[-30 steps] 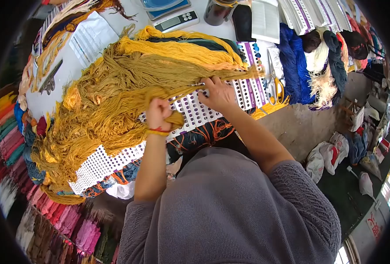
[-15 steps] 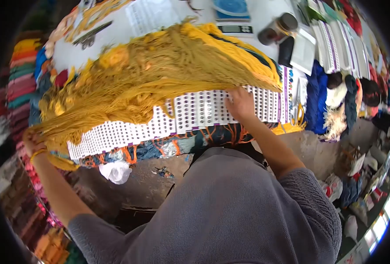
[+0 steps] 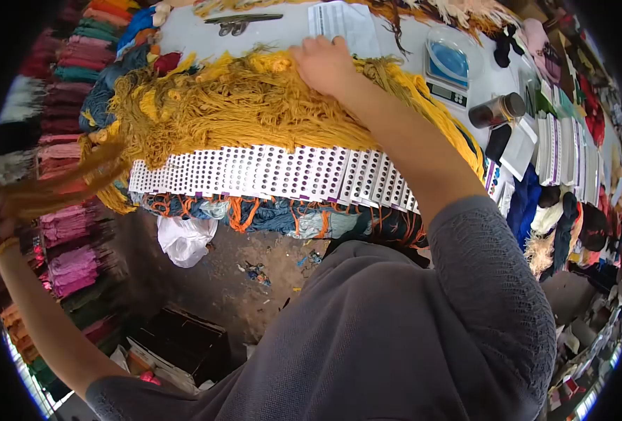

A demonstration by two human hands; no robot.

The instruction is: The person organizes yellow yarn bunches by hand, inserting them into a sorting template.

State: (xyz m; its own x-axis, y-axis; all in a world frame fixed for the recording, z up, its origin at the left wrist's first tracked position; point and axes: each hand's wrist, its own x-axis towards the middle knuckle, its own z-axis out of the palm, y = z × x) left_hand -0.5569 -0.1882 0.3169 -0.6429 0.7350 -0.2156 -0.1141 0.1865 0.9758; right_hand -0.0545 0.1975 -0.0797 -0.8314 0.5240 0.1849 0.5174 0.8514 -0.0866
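A large heap of mustard-yellow yarn [image 3: 234, 105] lies across the table over white cards with rows of dark dots [image 3: 248, 168]. At the far left, my left hand [image 3: 0, 217] is closed around a bundle of yarn strands, stretched out from the heap's left end and blurred by motion. My right hand [image 3: 325, 64] presses on the heap's back edge, its fingers bent down into the yarn; the fingertips are partly hidden.
Behind the heap lie scissors-like metal tools [image 3: 244, 19], a paper sheet [image 3: 335, 24] and a scale [image 3: 445, 91]. A dark-filled jar [image 3: 497, 110] lies at right. Blue-and-orange yarn [image 3: 276, 214] runs along the front edge. A white plastic bag [image 3: 185, 240] hangs below; coloured yarn stacks [image 3: 79, 52] stand left.
My left hand has drawn yarn strands outward to the left. My right hand has moved from the dotted cards to the heap's back edge. The view has shifted.
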